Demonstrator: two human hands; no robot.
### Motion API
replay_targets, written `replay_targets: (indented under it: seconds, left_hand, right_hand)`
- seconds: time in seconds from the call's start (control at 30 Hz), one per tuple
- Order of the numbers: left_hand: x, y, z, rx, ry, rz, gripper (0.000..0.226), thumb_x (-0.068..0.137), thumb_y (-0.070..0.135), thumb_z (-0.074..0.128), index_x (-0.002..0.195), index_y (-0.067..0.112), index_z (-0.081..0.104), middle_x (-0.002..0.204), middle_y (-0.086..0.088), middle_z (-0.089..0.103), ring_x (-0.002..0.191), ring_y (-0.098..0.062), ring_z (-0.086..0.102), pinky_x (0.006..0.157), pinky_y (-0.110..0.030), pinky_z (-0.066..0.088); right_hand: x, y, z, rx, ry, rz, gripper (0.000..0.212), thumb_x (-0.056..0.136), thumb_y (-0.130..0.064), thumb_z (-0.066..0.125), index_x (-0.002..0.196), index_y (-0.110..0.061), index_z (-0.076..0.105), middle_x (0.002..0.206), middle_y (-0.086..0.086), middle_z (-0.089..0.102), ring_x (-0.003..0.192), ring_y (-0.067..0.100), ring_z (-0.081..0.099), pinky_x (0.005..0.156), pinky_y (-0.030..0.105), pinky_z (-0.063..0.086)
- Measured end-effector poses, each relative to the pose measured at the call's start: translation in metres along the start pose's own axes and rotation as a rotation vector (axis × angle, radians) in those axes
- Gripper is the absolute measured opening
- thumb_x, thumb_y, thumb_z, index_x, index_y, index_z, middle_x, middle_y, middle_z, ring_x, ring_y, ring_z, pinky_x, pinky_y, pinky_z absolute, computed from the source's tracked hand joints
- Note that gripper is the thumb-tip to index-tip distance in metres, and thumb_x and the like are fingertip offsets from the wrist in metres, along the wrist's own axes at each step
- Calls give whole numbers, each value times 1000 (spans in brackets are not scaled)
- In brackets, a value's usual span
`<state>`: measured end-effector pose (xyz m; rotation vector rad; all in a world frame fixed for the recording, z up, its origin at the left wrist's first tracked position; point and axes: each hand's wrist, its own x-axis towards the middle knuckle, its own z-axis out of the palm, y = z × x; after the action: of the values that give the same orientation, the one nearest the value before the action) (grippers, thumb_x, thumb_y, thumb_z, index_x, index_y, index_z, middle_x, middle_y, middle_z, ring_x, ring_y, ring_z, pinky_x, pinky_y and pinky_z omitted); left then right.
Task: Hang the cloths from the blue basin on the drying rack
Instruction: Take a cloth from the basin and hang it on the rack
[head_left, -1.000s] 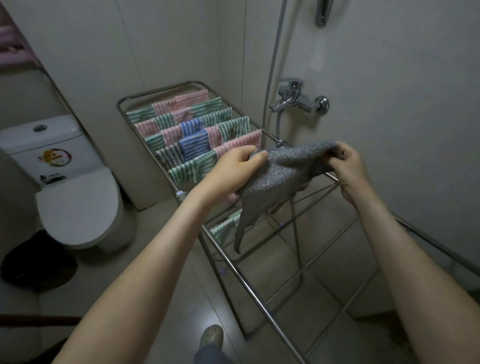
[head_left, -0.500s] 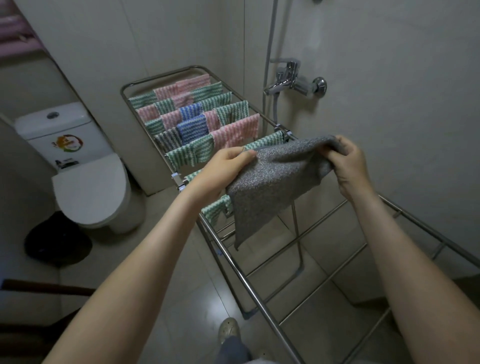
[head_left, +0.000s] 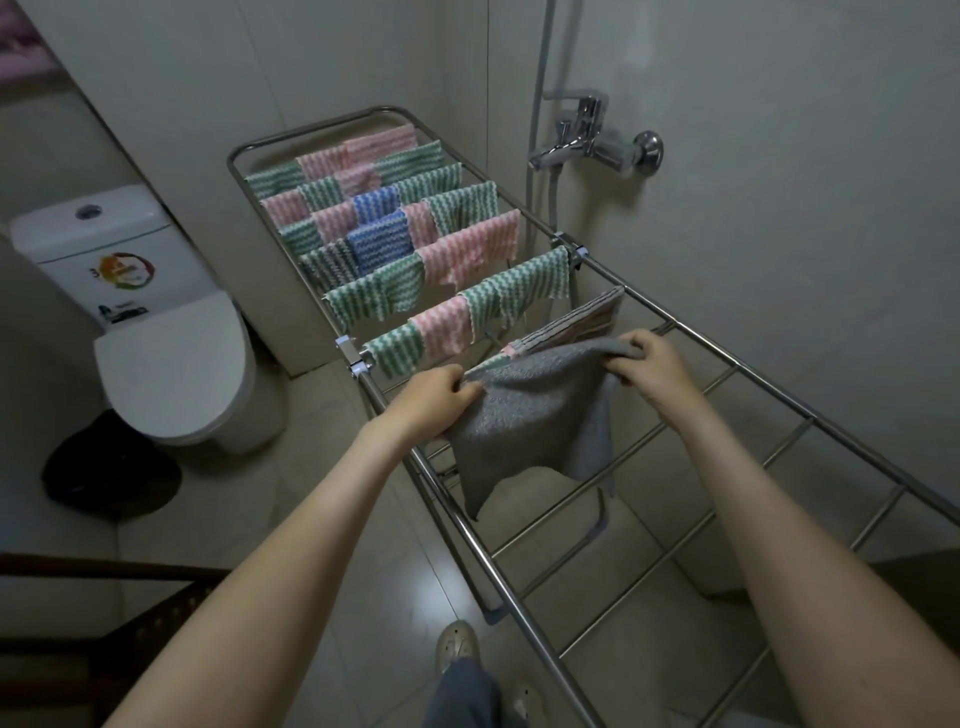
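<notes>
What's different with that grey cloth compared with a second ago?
The grey cloth was bunched between the hands. It is now pulled out wider and brought lower, close over the bars of the drying rack. The left hand and right hand still pinch its top corners. The striped cloths hang as before.

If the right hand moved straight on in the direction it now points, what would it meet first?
Probably the pink and grey striped cloth hanging on the drying rack just beyond the grey cloth that the right hand holds. Depth is unclear, so the hand may pass just above it.
</notes>
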<state>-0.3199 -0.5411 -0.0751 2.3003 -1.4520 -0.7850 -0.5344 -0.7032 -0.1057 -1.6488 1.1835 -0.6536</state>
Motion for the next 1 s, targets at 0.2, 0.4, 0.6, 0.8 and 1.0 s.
replay_targets:
  seconds: [0.2, 0.4, 0.6, 0.8, 1.0]
  left_hand:
    - [8, -29, 4, 162, 94, -71, 33, 98, 37, 43, 73, 17, 42, 79, -7, 54, 86, -30, 58, 62, -33, 37]
    - [23, -45, 14, 356, -20, -57, 31, 98, 39, 41, 100, 11, 54, 108, -15, 63, 101, -32, 59, 70, -35, 43]
    - [37, -49, 30, 457, -274, -6, 29, 98, 33, 41, 109, 11, 57, 119, -14, 59, 108, -31, 57, 81, -35, 44]
    - [53, -45, 42, 588, -170, -136, 31, 100, 15, 37, 128, 7, 50, 132, -11, 54, 120, -31, 55, 90, -40, 47]
    - [66, -36, 56, 529, -237, -179, 37, 99, 20, 41, 133, 5, 44, 137, -14, 50, 124, -31, 51, 95, -40, 45]
  right_hand:
    - [19, 18, 26, -73, 3, 43, 30, 77, 16, 59, 94, -8, 51, 70, 0, 49, 63, 6, 46, 56, 9, 39]
    - [44, 36, 49, -245, 48, 100, 32, 79, 2, 67, 109, -1, 56, 66, -5, 42, 68, 16, 45, 68, 26, 38]
    - [53, 41, 62, -482, -16, 167, 23, 82, -17, 67, 101, -24, 55, 76, -10, 50, 87, 11, 49, 94, 33, 27]
    - [67, 34, 73, -405, 104, 119, 30, 83, -18, 68, 111, -17, 58, 77, -9, 53, 99, 18, 57, 90, 28, 22]
    - [66, 48, 70, -548, 117, 54, 49, 80, -33, 70, 123, -17, 52, 121, 2, 56, 122, 25, 43, 104, 40, 23]
